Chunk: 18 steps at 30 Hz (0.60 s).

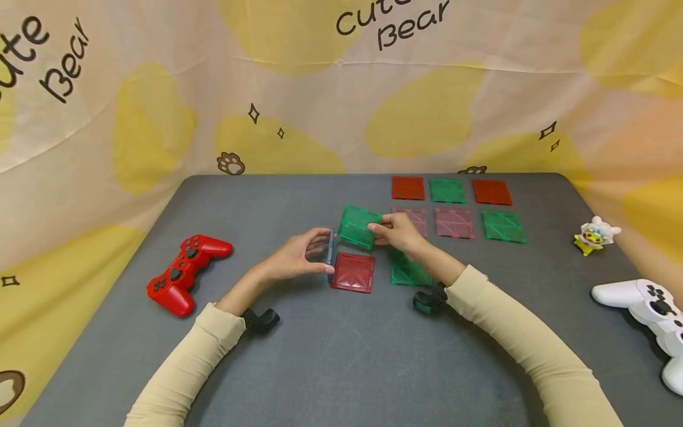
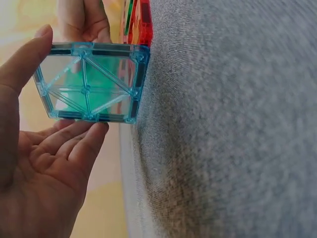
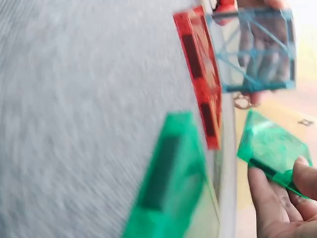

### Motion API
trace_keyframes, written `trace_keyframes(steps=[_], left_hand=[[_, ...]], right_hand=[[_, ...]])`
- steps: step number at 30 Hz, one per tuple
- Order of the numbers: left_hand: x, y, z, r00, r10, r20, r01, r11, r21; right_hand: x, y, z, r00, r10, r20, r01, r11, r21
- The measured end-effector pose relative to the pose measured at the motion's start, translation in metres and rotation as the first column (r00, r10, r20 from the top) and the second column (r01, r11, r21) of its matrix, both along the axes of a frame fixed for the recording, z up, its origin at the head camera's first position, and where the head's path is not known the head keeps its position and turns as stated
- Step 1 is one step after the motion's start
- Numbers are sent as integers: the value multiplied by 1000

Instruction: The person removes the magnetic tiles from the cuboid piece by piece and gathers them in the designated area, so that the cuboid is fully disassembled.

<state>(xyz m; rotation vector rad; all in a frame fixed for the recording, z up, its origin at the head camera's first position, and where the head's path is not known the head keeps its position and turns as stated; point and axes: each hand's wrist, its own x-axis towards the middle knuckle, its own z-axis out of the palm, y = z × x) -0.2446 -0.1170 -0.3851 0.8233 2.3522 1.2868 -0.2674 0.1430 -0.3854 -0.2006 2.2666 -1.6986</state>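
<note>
Between thumb and fingers my left hand (image 1: 295, 257) grips a clear blue magnetic tile (image 2: 85, 89) by two opposite edges. The blue tile stands upright along the left edge of a red magnetic tile (image 1: 353, 273), which lies flat. My right hand (image 1: 400, 233) pinches a green magnetic tile (image 1: 358, 227) at its right edge, thumb on its face. This green tile is tilted and raised behind the red one, to the right of the blue one. Below my right wrist, another green tile (image 1: 409, 270) lies flat, partly covered by the forearm.
At the back right lie two rows of flat tiles, among them a red tile (image 1: 492, 192), a pink tile (image 1: 454, 223) and a green tile (image 1: 504, 226). A red game controller (image 1: 187, 273) sits at left. A small figurine (image 1: 594, 235) and a white controller (image 1: 648, 314) are at right.
</note>
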Motion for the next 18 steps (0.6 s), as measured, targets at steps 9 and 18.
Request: trace_keyframes(steps=[9,18], left_hand=[[-2,3,-3,996,-86,32,82,992,90],[-2,3,-3,995,-90,43,86,992,91]], right_hand=[[3,33,12,999,27,46,-22,994,-103],[23,92,26,995,67,70,-59,991,-118]])
